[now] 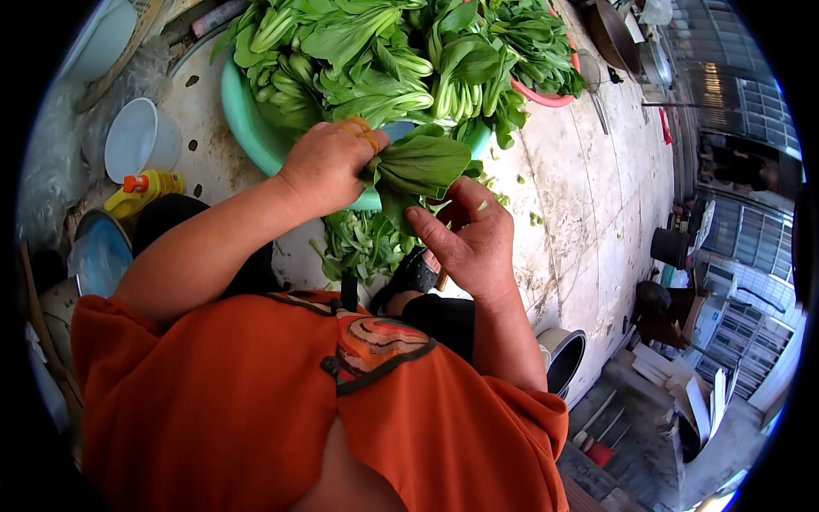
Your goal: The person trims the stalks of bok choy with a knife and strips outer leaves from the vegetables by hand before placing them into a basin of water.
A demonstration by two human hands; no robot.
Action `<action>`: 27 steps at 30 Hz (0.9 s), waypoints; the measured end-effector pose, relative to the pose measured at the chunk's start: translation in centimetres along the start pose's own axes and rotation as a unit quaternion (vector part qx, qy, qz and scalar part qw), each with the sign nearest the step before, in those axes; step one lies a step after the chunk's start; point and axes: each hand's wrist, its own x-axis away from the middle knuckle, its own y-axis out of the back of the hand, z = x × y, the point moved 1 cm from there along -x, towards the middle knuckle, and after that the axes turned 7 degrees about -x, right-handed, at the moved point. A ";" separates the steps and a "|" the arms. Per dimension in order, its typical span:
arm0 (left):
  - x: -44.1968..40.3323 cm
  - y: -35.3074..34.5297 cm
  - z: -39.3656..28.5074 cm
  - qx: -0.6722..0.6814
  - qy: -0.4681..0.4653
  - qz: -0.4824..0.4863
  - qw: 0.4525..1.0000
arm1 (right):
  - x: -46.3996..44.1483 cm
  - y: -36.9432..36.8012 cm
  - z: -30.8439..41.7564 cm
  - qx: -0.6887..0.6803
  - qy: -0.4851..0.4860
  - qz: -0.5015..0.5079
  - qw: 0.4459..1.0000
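My left hand (333, 166) is closed round a bunch of leafy greens (426, 164), with yellow bands on its fingers. The leaves point to the right. My right hand (467, 239) pinches a lower leaf of that bunch between thumb and fingers. Just beyond my hands, a green basin (243, 119) is heaped with more leafy greens (367, 64). Loose leaves (363, 243) lie on the floor below my hands, near my foot.
A red basin (546, 98) of greens stands at the top right. On the left are a white bucket (136, 141), a yellow bottle (141, 192) and a blue-lined basin (102, 256). A dark-mouthed pot (565, 363) stands near my right elbow.
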 end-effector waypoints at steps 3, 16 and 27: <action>0.2 -0.2 0.0 0.007 0.008 0.020 1.000 | -0.2 -0.2 -0.3 -0.015 -0.044 -0.001 0.999; 0.6 -0.2 -0.3 0.003 0.005 0.095 0.995 | -1.1 0.3 -1.8 -0.231 -0.141 0.051 0.961; 0.5 -0.1 -0.6 0.000 0.051 0.186 0.981 | -1.8 0.2 -2.4 -0.132 -0.092 0.087 0.983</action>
